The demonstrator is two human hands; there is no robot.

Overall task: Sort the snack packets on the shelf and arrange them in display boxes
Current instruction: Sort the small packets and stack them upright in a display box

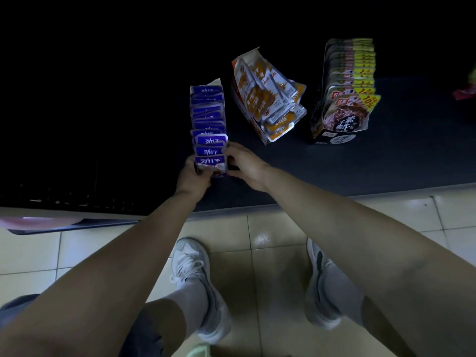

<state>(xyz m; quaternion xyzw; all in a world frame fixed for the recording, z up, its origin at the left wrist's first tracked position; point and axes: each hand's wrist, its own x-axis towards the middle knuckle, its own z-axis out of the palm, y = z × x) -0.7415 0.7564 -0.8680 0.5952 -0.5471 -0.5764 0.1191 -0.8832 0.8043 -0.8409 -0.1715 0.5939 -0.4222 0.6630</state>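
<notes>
Purple packets (209, 119) stand filed in a neat row in their display box (217, 85) on the dark shelf (360, 166). The left hand (192, 176) and right hand (243, 164) cup the near end, fingers curled against the front packets, seemingly squaring them up, though the dim light blurs the exact grip. The black-and-yellow packets (347, 83) in the far-right box look orderly too. The orange packets (268, 99) in the middle box (247, 109) lie splayed and spilling, so that box appears to be the main work left. Something red (463, 93) lies at the shelf's right edge, unsorted.
</notes>
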